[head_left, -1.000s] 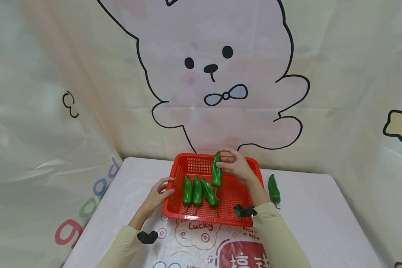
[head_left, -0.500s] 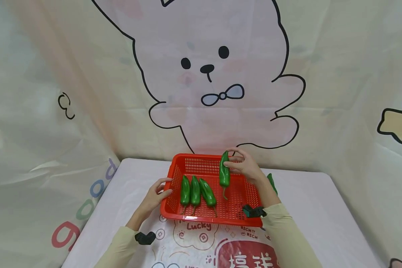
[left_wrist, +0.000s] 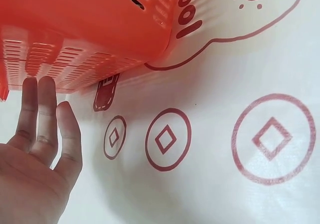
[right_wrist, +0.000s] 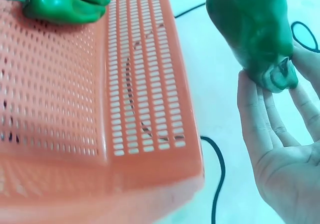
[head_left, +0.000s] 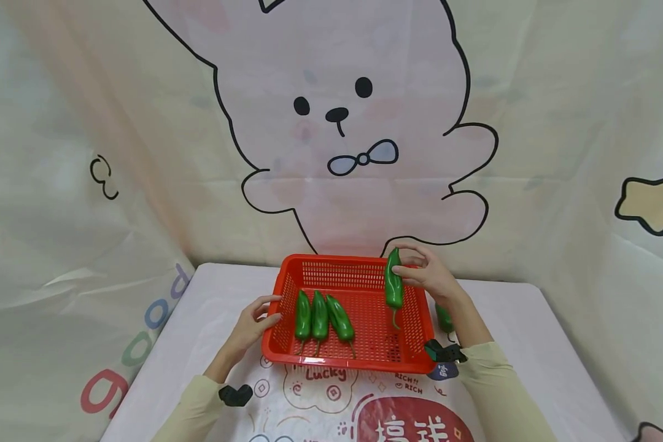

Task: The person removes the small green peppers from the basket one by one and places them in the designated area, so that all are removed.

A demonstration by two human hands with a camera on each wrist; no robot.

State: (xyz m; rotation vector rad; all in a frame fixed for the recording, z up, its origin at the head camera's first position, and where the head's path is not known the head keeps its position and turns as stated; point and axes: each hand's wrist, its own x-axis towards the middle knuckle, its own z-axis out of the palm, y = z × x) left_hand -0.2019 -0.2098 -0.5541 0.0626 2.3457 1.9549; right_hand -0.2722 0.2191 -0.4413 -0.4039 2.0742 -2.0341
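My right hand [head_left: 432, 277] pinches a long green pepper [head_left: 394, 285] between thumb and fingers, its stem hanging down. In the head view it overlaps the right part of the red plastic basket [head_left: 372, 362]. The right wrist view shows the pepper's blunt end [right_wrist: 262, 39] at the fingertips, beyond the basket's wall [right_wrist: 187, 109]. At the basket's left side, my left hand [head_left: 250, 326] touches the wall with fairly straight fingers [left_wrist: 47, 104]. Three green peppers [head_left: 320, 316] lie side by side in the basket's left half, stems toward me.
Another green pepper [head_left: 444, 316] lies on the table right of the basket, partly hidden by my right forearm. A white table covering [head_left: 530, 344] with red prints lies underneath. Behind stands a curtain [head_left: 353, 209] with a cartoon animal.
My right hand has carried the pepper rightward, from close to the three lying peppers to the basket's right side. My left hand stays by the basket. The head view has shifted slightly.
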